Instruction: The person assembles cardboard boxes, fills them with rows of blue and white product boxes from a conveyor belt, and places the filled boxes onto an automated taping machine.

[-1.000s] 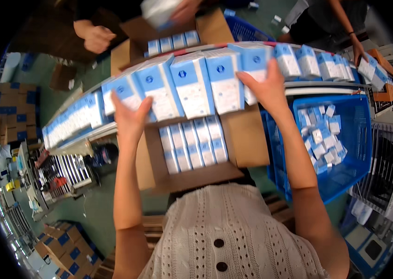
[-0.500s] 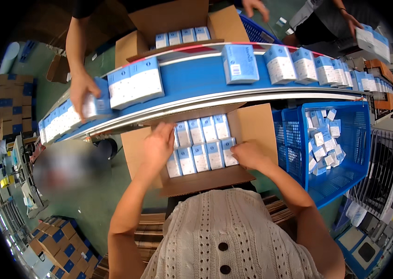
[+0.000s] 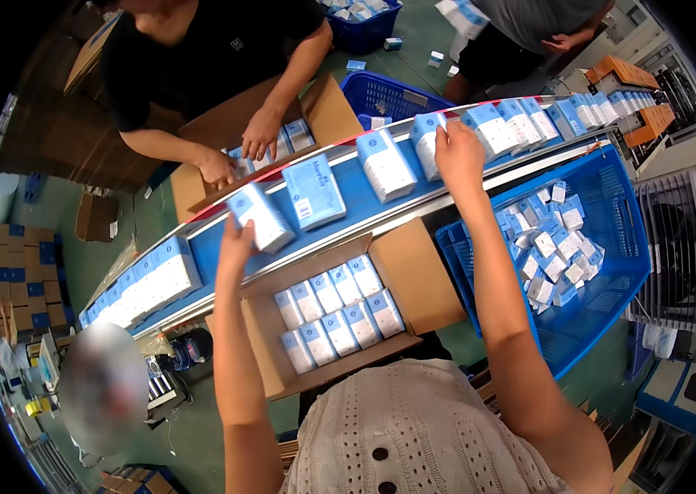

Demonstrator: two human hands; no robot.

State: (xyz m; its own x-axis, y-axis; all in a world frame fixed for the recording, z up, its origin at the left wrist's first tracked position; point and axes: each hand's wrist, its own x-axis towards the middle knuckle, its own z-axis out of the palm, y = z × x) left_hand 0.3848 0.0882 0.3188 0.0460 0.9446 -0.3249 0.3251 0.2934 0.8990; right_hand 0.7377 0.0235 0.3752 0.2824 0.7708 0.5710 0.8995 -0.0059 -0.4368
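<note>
My left hand (image 3: 237, 249) grips the near left end of a blue-and-white box (image 3: 264, 216) on the blue conveyor belt (image 3: 214, 245). Farther right, my right hand (image 3: 458, 160) has its fingers closed on the upper end of another blue-and-white box (image 3: 425, 146), which stands on the belt. Between them are a box lying with its blue face up (image 3: 313, 191) and an upright box (image 3: 384, 166). Below the belt, in front of me, an open cardboard carton (image 3: 418, 276) holds two rows of blue-and-white boxes (image 3: 340, 331).
A blue plastic crate (image 3: 630, 284) full of small loose boxes stands at the right. Across the belt a co-worker (image 3: 224, 62) has both hands at another carton (image 3: 330, 115). More boxes line the belt at both ends. Another person (image 3: 529, 37) stands at the far right.
Both my hands have left the boxes in the carton and reached up to boxes on the belt. The view has turned. The co-worker's hands have moved to the far carton.
</note>
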